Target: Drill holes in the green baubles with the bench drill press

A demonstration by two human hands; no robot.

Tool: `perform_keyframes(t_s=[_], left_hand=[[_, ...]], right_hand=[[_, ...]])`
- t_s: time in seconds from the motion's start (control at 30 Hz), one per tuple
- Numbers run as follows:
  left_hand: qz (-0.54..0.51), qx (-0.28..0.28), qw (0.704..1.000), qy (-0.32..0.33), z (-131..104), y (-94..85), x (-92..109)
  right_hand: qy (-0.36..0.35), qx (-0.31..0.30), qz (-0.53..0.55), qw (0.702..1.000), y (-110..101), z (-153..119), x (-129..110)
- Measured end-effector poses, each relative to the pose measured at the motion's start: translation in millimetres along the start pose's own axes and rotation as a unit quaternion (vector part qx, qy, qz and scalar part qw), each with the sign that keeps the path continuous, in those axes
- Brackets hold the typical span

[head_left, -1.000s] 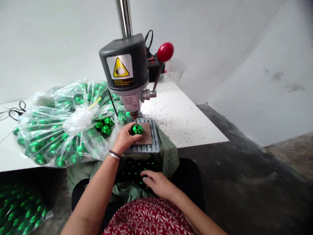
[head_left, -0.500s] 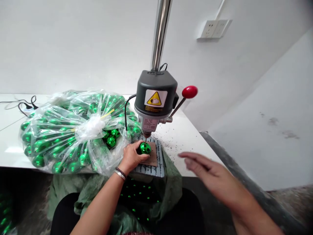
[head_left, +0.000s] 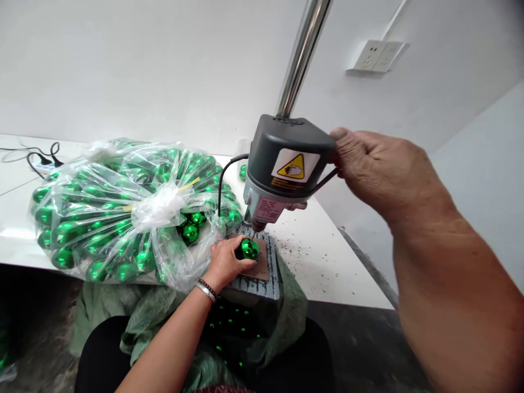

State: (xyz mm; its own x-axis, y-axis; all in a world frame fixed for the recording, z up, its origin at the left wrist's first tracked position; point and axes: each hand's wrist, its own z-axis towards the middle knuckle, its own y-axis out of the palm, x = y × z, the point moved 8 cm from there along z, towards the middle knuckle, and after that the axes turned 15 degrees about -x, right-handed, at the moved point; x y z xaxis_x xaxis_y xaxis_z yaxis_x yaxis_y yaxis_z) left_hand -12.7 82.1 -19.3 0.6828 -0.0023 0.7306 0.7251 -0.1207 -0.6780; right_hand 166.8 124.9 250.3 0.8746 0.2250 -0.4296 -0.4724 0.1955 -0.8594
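Observation:
A shiny green ball (head_left: 250, 249) rests on a brown board (head_left: 262, 267) on the base of a small drill press (head_left: 292, 158). My left hand (head_left: 227, 261) is closed round the ball's left side, thumb in front and fingers behind. The drill's chuck (head_left: 258, 225) is just above the ball; whether the bit touches it I cannot tell. My right hand (head_left: 380, 169) is wrapped round the end of the drill press lever (head_left: 326, 179), hiding its red knob almost entirely.
A clear plastic bag (head_left: 158, 210) full of green balls lies to the left, with a torn opening near the drill. Dark shavings are scattered on the white table (head_left: 331, 267). A green sack (head_left: 290, 311) holding more balls hangs below the base. A power cord (head_left: 223, 180) runs beside the drill.
My right hand has risen from beside the table and closed on the lever's knob. My left hand still holds the ball under the chuck. The view has tilted and shifted.

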Motion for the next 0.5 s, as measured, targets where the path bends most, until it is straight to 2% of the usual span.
perform_keyframes(t_s=[0.1, 0.23, 0.37, 0.5], left_hand=[[0.019, -0.002, 1.000, -0.003, -0.7, 0.3, 0.7], [0.026, -0.003, 1.000, -0.012, 0.0, 1.1, -1.7], [0.028, -0.005, 1.000, -0.002, 1.1, 2.1, -1.3], [0.026, 0.002, 1.000, 0.003, 0.7, 1.8, -0.4]], right_hand=[[0.013, 0.014, -0.015, 1.000, -0.2, 3.2, -5.2], [0.040, 0.043, -0.034, 0.998, 0.5, -6.3, -0.3], [-0.015, 0.108, -0.052, 0.993, 1.4, -28.2, 2.2], [-0.108, 0.191, -0.061, 0.974, 5.0, -55.1, 1.1]])
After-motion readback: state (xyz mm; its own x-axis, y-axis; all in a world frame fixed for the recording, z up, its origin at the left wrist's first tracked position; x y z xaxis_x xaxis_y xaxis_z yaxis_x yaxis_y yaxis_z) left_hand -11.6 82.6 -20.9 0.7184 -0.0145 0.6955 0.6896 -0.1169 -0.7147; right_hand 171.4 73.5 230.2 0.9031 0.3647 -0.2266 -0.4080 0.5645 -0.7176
